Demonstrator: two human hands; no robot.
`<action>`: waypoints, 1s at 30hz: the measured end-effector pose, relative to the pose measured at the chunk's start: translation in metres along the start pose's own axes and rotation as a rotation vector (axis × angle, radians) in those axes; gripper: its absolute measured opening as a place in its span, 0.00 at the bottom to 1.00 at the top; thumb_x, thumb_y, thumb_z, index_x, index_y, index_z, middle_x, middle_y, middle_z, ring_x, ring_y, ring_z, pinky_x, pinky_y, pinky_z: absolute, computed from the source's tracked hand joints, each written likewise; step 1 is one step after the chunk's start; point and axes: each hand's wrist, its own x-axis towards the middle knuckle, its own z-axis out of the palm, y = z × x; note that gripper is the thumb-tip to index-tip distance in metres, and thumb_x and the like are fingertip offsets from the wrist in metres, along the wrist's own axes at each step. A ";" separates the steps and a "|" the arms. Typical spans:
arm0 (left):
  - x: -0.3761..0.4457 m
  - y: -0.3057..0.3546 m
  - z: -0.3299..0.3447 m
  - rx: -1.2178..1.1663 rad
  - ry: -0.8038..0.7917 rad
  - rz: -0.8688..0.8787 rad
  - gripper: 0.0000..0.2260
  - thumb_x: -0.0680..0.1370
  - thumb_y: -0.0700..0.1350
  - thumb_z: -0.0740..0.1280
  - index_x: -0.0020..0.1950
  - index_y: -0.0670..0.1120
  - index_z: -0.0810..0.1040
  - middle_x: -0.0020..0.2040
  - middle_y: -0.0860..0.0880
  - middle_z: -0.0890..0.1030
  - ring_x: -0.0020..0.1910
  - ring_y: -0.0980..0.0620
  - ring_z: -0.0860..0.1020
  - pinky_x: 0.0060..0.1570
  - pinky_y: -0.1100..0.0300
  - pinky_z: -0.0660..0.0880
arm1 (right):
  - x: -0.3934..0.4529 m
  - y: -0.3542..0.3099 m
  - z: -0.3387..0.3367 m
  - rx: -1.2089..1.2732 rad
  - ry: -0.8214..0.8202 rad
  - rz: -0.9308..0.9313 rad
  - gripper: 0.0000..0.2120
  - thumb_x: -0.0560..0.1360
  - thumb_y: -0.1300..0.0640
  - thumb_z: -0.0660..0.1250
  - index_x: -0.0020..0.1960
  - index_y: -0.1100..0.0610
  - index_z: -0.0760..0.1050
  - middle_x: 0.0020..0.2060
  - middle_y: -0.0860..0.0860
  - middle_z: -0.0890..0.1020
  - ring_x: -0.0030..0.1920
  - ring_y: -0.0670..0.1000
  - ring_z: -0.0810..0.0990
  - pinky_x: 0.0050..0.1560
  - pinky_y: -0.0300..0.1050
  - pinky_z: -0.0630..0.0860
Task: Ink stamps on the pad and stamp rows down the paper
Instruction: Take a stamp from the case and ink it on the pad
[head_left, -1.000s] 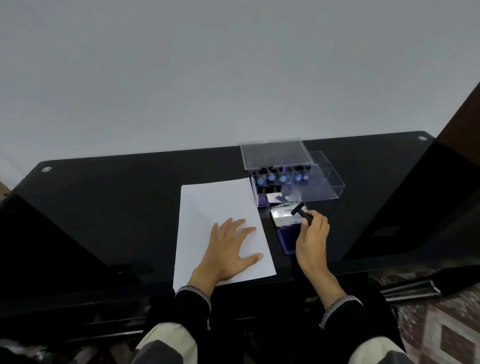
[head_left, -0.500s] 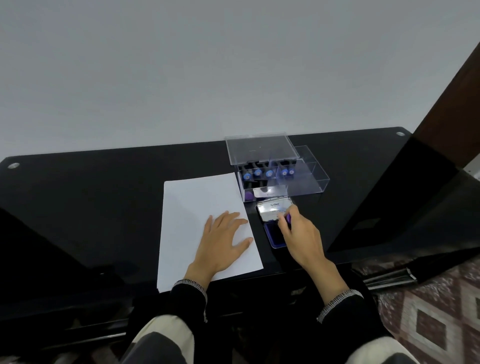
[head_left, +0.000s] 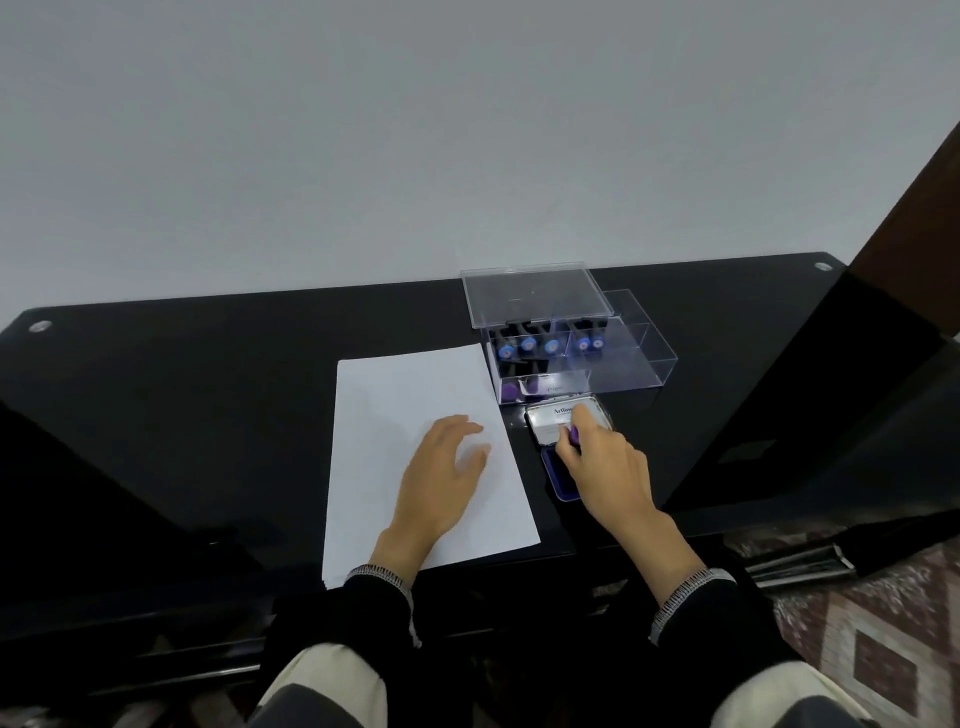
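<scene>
A blank white sheet of paper (head_left: 410, 410) lies on the black glass table (head_left: 182, 395). My left hand (head_left: 441, 467) rests on the paper's right half with fingers spread. To its right sits an open ink pad (head_left: 560, 480) with a blue-violet pad and its silver lid (head_left: 545, 421) folded back. My right hand (head_left: 605, 465) is over the pad and pinches a small stamp (head_left: 573, 434) with a purple end; most of the stamp is hidden by my fingers.
Behind the pad stands a clear plastic box (head_left: 618, 358) with its lid (head_left: 535, 293) open, holding several blue-tipped stamps (head_left: 540, 344). The table's front edge runs just below the paper. A patterned rug (head_left: 872, 634) shows at the lower right.
My right hand came down from holding the stamp raised over the lid and now holds it low over the ink pad. My left hand stayed on the paper. The camera view shifted.
</scene>
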 end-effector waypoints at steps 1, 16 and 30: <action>0.002 -0.001 -0.006 -0.037 0.078 -0.044 0.10 0.80 0.48 0.62 0.61 0.51 0.76 0.63 0.59 0.72 0.65 0.58 0.69 0.63 0.72 0.60 | 0.000 0.001 0.001 0.025 0.002 0.015 0.10 0.80 0.53 0.57 0.41 0.52 0.59 0.27 0.46 0.69 0.28 0.50 0.69 0.28 0.44 0.62; 0.021 -0.076 -0.070 0.330 0.180 -0.304 0.19 0.80 0.50 0.60 0.71 0.48 0.70 0.75 0.49 0.64 0.77 0.49 0.52 0.75 0.48 0.44 | 0.010 0.004 0.007 0.096 0.005 -0.004 0.11 0.76 0.58 0.60 0.39 0.54 0.60 0.26 0.48 0.68 0.28 0.53 0.70 0.29 0.45 0.66; 0.019 -0.076 -0.068 0.232 0.284 -0.334 0.18 0.80 0.50 0.61 0.68 0.46 0.72 0.71 0.48 0.69 0.73 0.48 0.61 0.74 0.48 0.56 | 0.011 -0.001 0.009 0.008 -0.011 0.017 0.09 0.77 0.57 0.60 0.41 0.54 0.61 0.27 0.48 0.71 0.30 0.55 0.73 0.35 0.45 0.67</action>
